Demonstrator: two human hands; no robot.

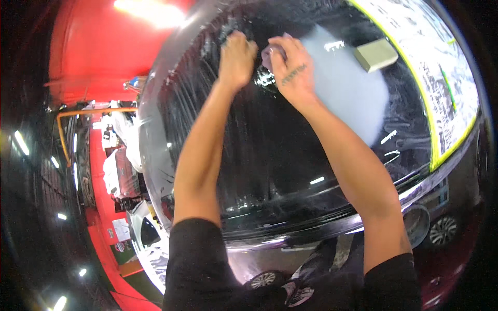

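Both my arms reach over a glossy black car panel (275,150) that looks wet and streaked. My left hand (237,61) is at the far part of the panel, its fingers curled and closed; whatever they grip, if anything, is hidden. Just to its right, my right hand (293,70) is closed around a small pinkish-purple piece (267,56), pressed near the panel; I cannot tell whether it is a cloth or a pad. Beyond my right wrist, a beige rectangular block (376,55) rests on the panel.
A pale bluish patch (358,98) shows on the panel beside my right forearm. Yellow tape (429,124) edges printed sheeting (448,88) at the right. A red wall (104,62) and an orange rail (96,111) stand at the left. Car wheels (442,230) show below.
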